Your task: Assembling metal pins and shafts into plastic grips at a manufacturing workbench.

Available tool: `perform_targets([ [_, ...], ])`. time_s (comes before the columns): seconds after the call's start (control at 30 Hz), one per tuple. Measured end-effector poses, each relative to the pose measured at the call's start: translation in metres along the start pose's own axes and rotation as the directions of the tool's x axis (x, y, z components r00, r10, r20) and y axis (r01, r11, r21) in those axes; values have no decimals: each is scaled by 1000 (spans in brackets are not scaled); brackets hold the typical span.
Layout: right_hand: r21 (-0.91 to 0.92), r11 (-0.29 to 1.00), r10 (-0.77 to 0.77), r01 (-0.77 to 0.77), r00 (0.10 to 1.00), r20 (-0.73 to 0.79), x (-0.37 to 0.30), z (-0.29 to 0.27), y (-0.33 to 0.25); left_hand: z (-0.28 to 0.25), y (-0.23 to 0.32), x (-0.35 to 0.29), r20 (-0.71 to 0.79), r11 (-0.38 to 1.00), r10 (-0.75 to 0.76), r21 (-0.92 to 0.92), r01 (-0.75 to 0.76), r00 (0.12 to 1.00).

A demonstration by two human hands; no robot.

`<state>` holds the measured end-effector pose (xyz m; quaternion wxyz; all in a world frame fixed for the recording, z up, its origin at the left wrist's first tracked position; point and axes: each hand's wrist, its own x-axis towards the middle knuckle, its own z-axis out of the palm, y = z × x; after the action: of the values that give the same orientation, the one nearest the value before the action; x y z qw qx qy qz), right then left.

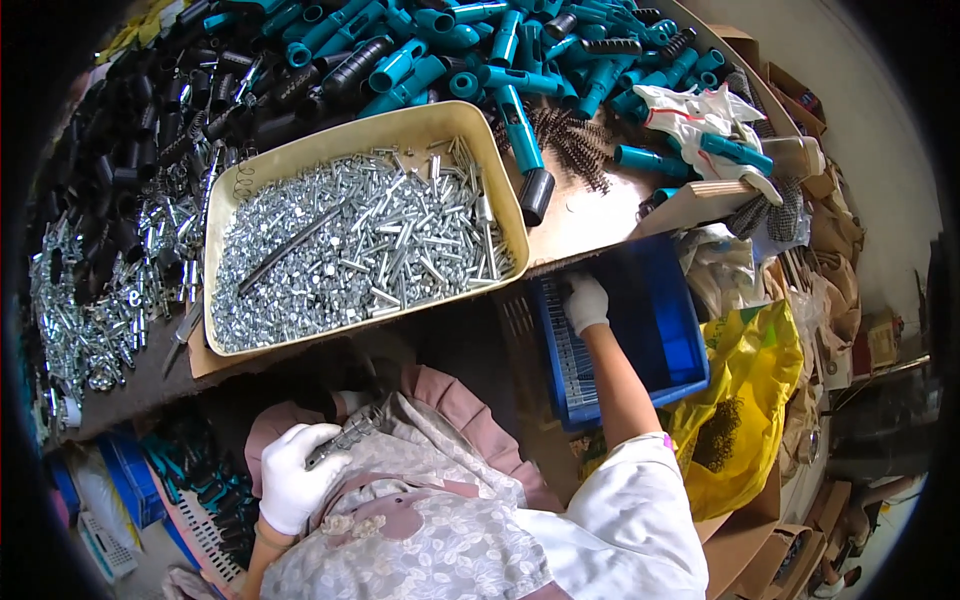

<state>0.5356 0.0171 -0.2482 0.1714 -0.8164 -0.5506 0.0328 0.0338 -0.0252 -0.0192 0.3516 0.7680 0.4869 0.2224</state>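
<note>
My left hand, in a white glove, is closed around a small bunch of silvery metal parts above my lap. Their exact kind is hard to make out. My right hand, also gloved, reaches down into a blue plastic bin right of my lap. Its fingers look curled beside a stacked row of thin metal pieces along the bin's left side. Whatever those fingers hold is hidden. A floral apron covers my lap beneath the left hand.
Ahead on the bench, a cream tray holds many small metal pins and a dark rod. Teal tubular parts, black parts and dark springs are heaped behind it. A yellow plastic bag leans right of the bin.
</note>
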Motion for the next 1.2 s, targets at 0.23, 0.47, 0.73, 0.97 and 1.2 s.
perform_targets([
  [0.23, -315, 943, -2, 104, 951, 308, 29, 17, -32, 11, 0, 6, 7, 999, -3, 49, 3, 1000],
  [0.47, -335, 938, 48, 89, 923, 381, 30, 5, -18, 19, 3, 12, -7, 996, 74, 41, -73, 997],
  [0.73, 916, 134, 338, -378, 886, 317, -41, -126, -79, 11, -9, 1, 31, 969, -184, -164, 187, 982],
  [0.97, 660, -479, -230, -579, 808, 542, -154, -120, -255, 14, -2, 3, 4, 963, -41, -265, 41, 999],
  [1.2, 652, -117, -534, -749, 601, 595, -160, -128, -344, -36, -11, -29, -385, 961, -29, -263, -80, 923],
])
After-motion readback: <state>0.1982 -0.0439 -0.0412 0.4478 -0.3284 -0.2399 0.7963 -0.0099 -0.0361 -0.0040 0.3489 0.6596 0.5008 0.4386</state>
